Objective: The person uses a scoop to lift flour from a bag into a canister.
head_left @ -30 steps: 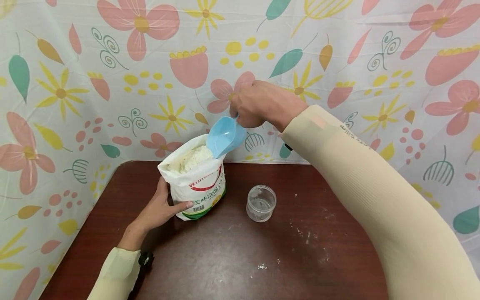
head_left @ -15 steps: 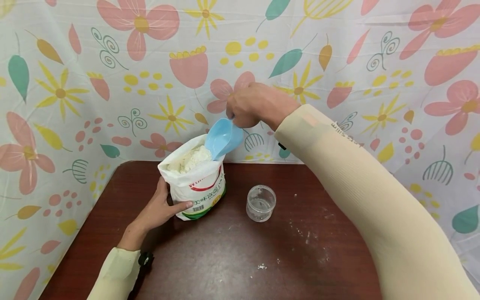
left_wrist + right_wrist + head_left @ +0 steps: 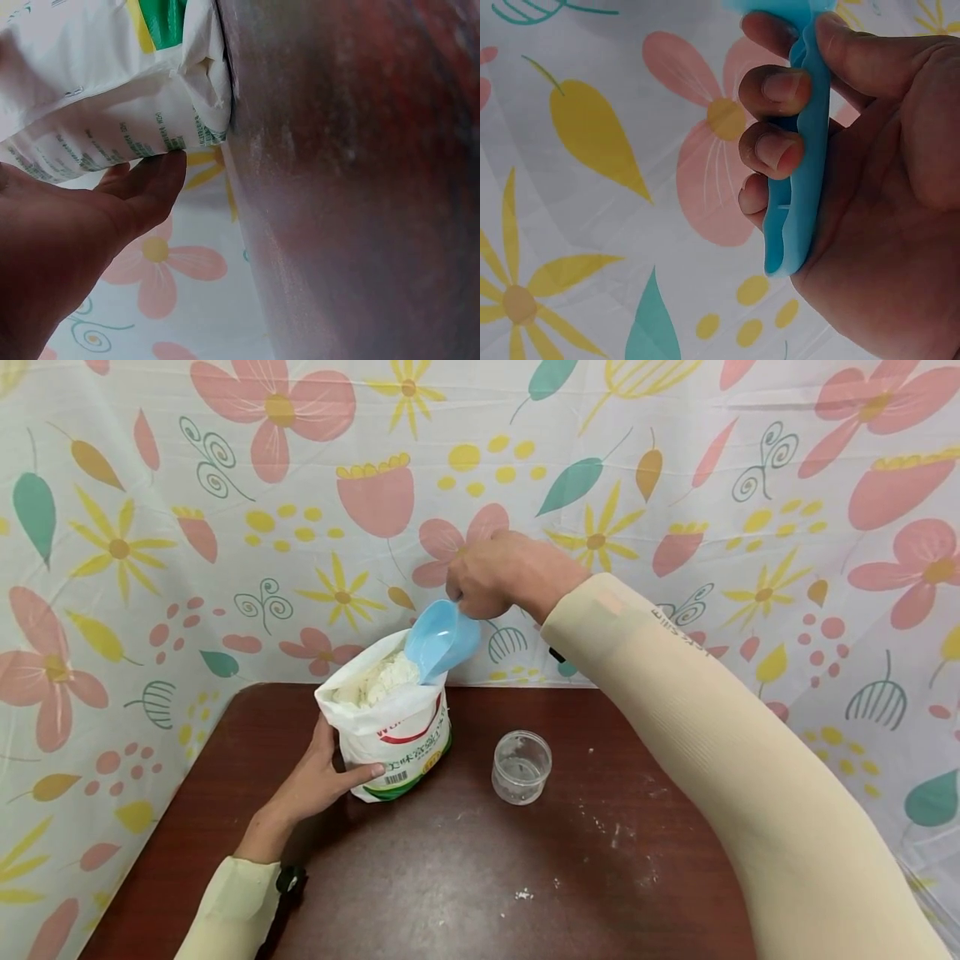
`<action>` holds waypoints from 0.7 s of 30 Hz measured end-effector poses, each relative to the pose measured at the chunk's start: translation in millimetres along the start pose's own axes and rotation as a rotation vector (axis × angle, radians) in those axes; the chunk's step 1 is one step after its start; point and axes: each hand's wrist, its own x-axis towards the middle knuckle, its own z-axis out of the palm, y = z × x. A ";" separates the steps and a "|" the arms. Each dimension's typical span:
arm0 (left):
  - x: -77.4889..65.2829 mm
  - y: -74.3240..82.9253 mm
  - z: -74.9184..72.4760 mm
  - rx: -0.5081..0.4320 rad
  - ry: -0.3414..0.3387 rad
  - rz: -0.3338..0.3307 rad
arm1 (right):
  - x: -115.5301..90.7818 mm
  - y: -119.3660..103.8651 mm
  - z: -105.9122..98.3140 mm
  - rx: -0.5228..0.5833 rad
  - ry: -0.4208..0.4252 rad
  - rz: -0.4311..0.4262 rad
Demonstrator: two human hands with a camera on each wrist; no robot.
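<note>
A white bag of flour point(image 3: 405, 735) stands open at the top on the table, left of centre in the head view. My left hand point(image 3: 318, 777) grips its lower left side, the thumb across the front and the other fingers behind. Above the bag's right rim, my right hand point(image 3: 502, 575) holds a light blue scoop point(image 3: 442, 642) by its handle point(image 3: 810, 172), fingers curled round it in the right wrist view. The scoop tilts down to the left, its lip at the flour point(image 3: 386, 681) in the bag's mouth.
A small clear round container point(image 3: 522, 768) stands right of the bag on the dark red-brown table point(image 3: 420, 877). White powder specks point(image 3: 523, 894) lie on the tabletop. A flower-patterned curtain point(image 3: 300, 593) hangs close behind and to the left.
My right hand and the scoop have moved slightly left and down, the lip coming further over the flour. The left hand, bag and clear container stay in place.
</note>
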 end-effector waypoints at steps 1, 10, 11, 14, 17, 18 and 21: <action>0.3 -0.2 -0.1 -0.005 0.000 0.001 | 0.6 0.1 0.0 0.004 -0.001 0.001; 0.5 -2.9 -0.7 -0.001 0.006 0.004 | 9.3 -1.0 -1.4 0.017 -0.046 -0.015; 0.2 -2.8 -0.7 -0.002 0.007 0.004 | 10.4 -2.3 -1.1 0.020 -0.045 -0.024; -0.1 -2.9 -0.8 -0.004 0.007 0.007 | 14.7 -7.6 1.1 0.039 -0.034 -0.040; -0.3 -3.2 -0.5 -0.008 0.007 0.008 | 18.3 -13.1 2.2 0.044 -0.022 -0.048; -0.3 -3.4 -0.4 -0.008 0.006 0.009 | 19.0 -14.7 2.2 0.042 -0.021 -0.048; -0.1 -3.9 -0.4 -0.010 0.006 0.009 | 20.2 -19.1 1.7 0.028 -0.016 -0.049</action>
